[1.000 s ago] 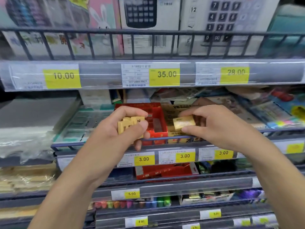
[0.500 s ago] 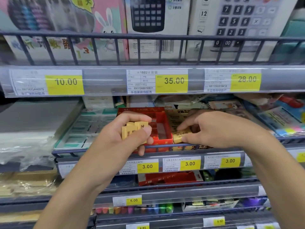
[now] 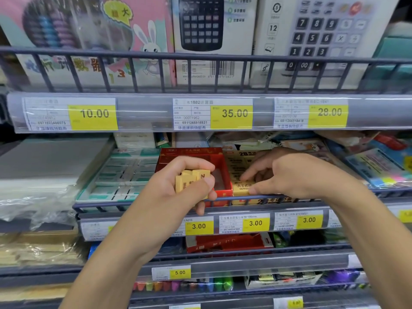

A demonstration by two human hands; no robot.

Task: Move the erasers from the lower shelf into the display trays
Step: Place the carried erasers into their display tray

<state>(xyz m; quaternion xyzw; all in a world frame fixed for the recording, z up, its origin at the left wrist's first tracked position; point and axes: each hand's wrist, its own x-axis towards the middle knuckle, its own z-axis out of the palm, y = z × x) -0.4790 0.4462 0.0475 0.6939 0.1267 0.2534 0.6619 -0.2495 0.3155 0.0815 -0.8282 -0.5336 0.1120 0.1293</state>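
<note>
Your left hand (image 3: 178,188) sits just below the centre of the view, its grip curled round a small bundle of yellow erasers (image 3: 192,180), thumb across the front and fingers wrapped behind; several blocks stand up out of the fist, one showing a dark printed letter. The bundle hovers in front of the red display tray (image 3: 219,157), which stands on the middle shelf behind the wire rail (image 3: 278,197). One bare compartment of that tray shows at 3 o'clock from your thumb.

Your right hand (image 3: 296,175) is at 3 o'clock from the left one, reaching over the rail into the yellow display tray (image 3: 239,162) that stands just beside the red one, touching its right wall. Here the grip pinches a single yellow eraser (image 3: 242,188) between thumb and fingertips, at the tray's front edge against the rail (whether the eraser already rests on the tray floor, you cannot tell).

At 12 o'clock the upper shelf carries two calculator boxes (image 3: 214,36) and a pink box with a rabbit (image 3: 89,41), above price tags reading 10.00, 35.00 and 28.00 (image 3: 235,113). At 9 o'clock lie green-and-white packs (image 3: 120,177) and clear plastic wrap (image 3: 29,197). At 6 o'clock, on a lower shelf, sits another red box (image 3: 227,241), with coloured markers (image 3: 185,284) beneath it
</note>
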